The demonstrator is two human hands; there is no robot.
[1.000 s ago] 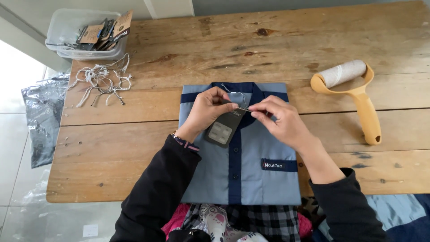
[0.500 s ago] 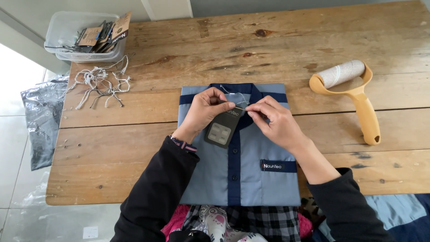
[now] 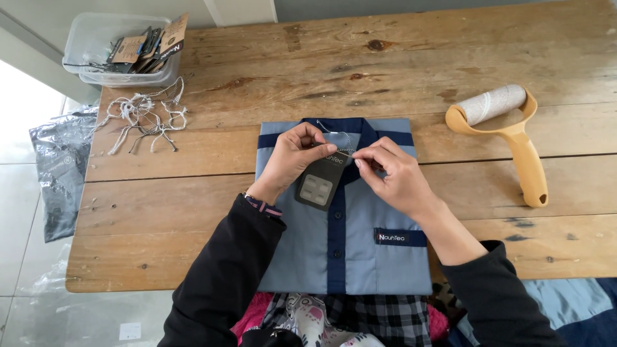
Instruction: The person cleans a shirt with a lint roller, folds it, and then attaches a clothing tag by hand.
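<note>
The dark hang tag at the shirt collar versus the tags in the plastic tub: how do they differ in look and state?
The dark hang tag lies alone on the folded blue shirt, pinched by the left hand, with the right hand beside it; the tags in the tub sit bunched and untouched in the clear plastic tub at the table's far left corner. The held tag is dark grey; several tub tags show brown card. Both are flat card tags.

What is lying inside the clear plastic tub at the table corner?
The clear tub holds a pile of brown and dark card tags. Whatever lies below that pile is covered.
</note>
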